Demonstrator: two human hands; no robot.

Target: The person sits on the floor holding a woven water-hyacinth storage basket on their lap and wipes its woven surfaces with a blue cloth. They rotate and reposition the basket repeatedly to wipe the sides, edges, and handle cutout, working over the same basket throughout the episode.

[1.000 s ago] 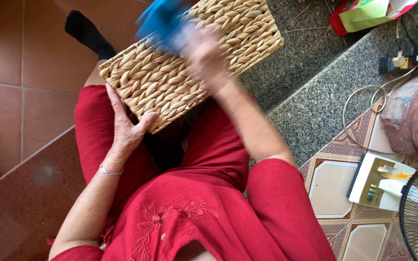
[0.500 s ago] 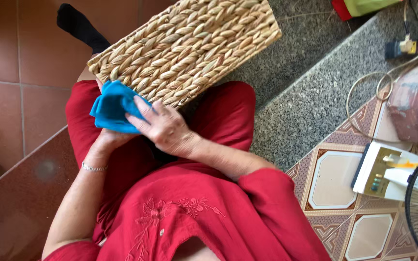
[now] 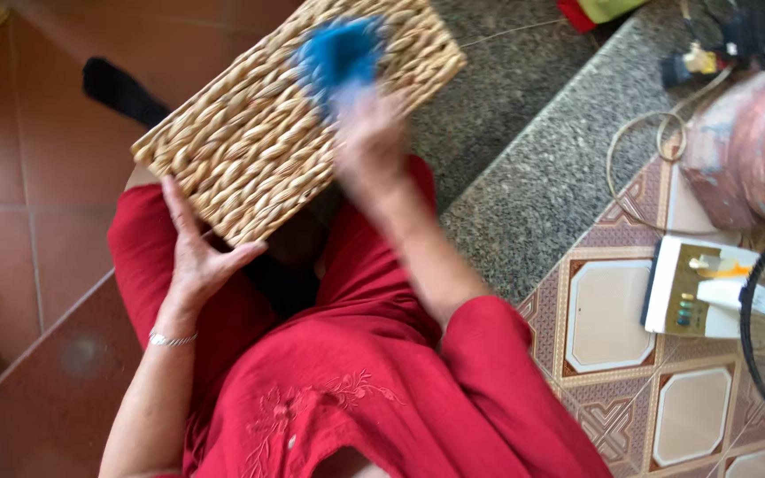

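Right hand [image 3: 372, 142] grip clenched on blue cloth [image 3: 340, 55], atop woven basket [image 3: 294, 115]; left hand [image 3: 195, 257] grip released, bracing basket's near edge.

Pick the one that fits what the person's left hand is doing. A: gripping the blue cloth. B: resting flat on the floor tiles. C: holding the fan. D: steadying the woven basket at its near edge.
D: the left hand presses against the near edge of the woven basket, while the right hand has the blue cloth.
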